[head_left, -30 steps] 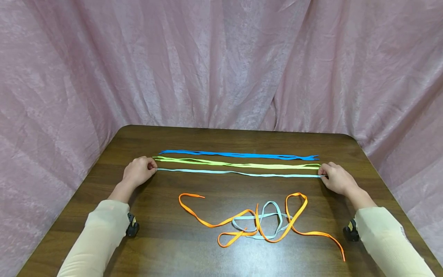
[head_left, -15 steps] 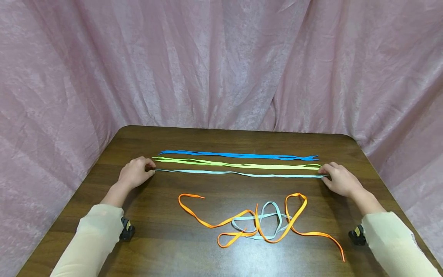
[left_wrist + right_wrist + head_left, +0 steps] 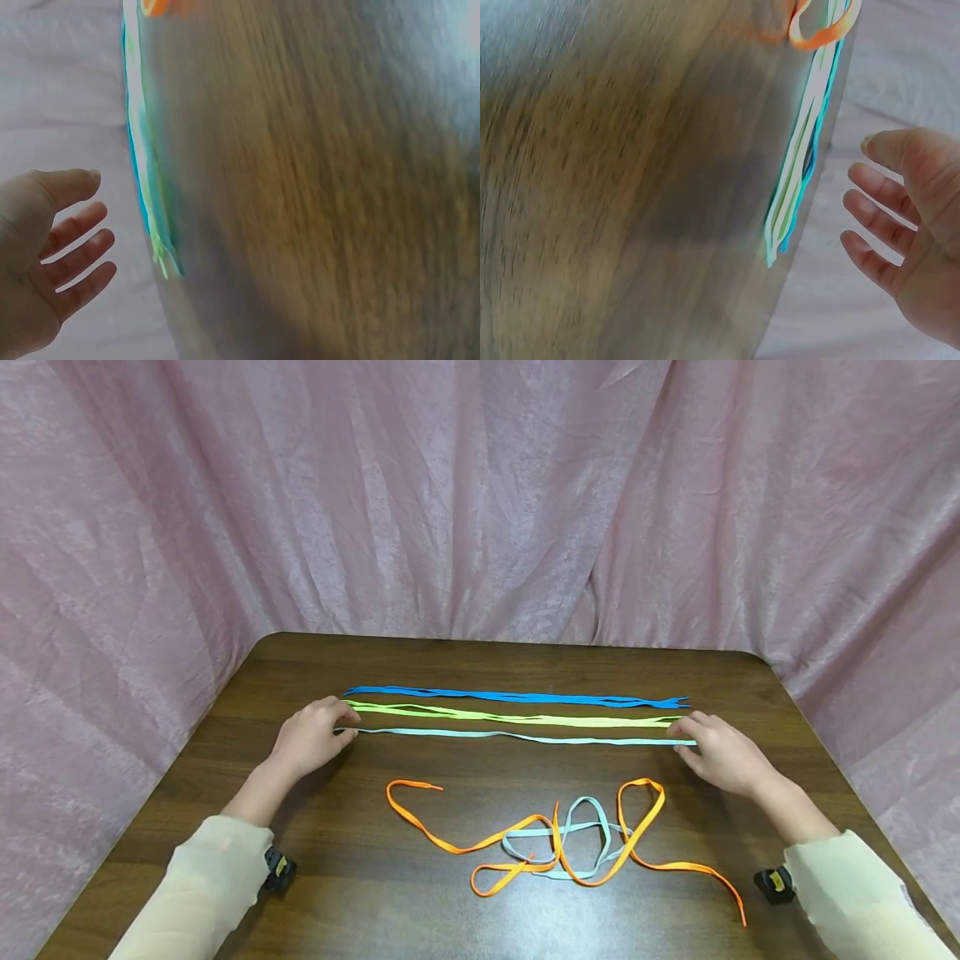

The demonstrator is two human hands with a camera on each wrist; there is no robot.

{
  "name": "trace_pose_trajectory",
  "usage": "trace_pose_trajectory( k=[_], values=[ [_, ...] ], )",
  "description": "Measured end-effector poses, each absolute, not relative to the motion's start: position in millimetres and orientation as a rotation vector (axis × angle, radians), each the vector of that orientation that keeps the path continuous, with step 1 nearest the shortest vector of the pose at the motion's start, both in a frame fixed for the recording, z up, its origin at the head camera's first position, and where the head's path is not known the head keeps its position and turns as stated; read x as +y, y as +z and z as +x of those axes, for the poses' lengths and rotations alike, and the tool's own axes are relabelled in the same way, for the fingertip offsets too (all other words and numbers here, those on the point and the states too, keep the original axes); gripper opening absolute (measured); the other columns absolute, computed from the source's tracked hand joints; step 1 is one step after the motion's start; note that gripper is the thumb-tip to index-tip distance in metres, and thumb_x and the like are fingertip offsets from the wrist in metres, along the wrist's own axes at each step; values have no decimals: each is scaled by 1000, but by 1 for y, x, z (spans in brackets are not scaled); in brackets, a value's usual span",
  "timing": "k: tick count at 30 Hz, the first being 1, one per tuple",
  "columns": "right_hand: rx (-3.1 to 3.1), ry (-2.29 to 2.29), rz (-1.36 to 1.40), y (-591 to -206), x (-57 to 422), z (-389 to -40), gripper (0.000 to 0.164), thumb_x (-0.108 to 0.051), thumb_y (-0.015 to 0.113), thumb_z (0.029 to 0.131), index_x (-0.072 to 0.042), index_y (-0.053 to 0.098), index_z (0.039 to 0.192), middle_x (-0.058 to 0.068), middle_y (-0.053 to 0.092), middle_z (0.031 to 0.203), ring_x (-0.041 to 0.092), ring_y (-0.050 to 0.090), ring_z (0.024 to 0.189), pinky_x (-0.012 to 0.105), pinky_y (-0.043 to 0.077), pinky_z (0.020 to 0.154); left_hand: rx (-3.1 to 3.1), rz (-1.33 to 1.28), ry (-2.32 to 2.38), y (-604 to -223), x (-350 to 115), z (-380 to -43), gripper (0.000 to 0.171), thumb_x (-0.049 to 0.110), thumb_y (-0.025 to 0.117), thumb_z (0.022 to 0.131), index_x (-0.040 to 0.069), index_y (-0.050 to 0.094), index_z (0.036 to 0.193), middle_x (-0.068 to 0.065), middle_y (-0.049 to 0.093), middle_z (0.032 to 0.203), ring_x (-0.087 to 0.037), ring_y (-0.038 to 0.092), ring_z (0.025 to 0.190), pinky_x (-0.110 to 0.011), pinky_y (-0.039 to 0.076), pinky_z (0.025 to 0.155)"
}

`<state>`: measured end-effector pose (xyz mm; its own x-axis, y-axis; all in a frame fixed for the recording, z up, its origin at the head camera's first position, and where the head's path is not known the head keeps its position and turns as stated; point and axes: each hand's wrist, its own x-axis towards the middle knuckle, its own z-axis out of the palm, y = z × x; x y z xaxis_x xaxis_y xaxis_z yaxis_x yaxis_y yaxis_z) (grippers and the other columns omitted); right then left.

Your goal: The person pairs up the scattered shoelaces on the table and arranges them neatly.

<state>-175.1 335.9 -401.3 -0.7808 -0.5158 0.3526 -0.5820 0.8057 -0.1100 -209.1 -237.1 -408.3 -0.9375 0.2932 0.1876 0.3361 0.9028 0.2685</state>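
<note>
Had left hand (image 3: pixel 311 739) and right hand (image 3: pixel 718 752) at opposite ends of the straight pale lace (image 3: pixel 600 741), with loosely spread, ungripping fingers. Saw it alongside yellow laces (image 3: pixel 592 722) and blue laces (image 3: pixel 517 697), apparently to line up by colour. Noted orange lace (image 3: pixel 556 832) crossing looped pale lace (image 3: pixel 534 832) nearer, with room between, and sideways toward table (image 3: pixel 360 902) edges.
</note>
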Motion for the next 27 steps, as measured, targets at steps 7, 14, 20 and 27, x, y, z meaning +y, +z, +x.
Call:
trace_pose_trajectory(
  k=[7, 14, 20, 27],
  values=[
    [-2619, 306, 891, -397, 318, -167, 24, -1, 73, 69, -8, 64, 90, 2, 64, 86, 21, 62, 79, 38, 49, 67, -2844, -615, -427, -405, -215, -199, 16, 18, 73, 77, 16, 69, 93, 0, 63, 94, -24, 62, 87, -43, 49, 65],
    [-2624, 307, 954, -395, 301, -155, 22, -3, 74, 69, -11, 64, 88, -3, 62, 85, 17, 60, 80, 36, 49, 67, -2798, -804, -384, -404, -189, -187, 17, 18, 75, 76, 15, 68, 91, 1, 62, 93, -20, 60, 85, -37, 50, 64],
    [-2609, 310, 1003, -397, 292, -146, 21, -6, 73, 70, -14, 64, 87, -7, 58, 85, 11, 55, 76, 31, 47, 66, -2728, -954, -323, -403, -165, -176, 16, 19, 75, 75, 18, 68, 89, 4, 60, 90, -16, 56, 79, -30, 47, 64],
    [-2567, 306, 1074, -401, 283, -136, 23, -9, 75, 69, -16, 64, 87, -8, 58, 85, 9, 55, 76, 31, 46, 65, -2647, -1153, -279, -401, -131, -159, 17, 22, 75, 75, 18, 68, 89, 5, 59, 89, -14, 57, 82, -32, 49, 78]
  ],
)
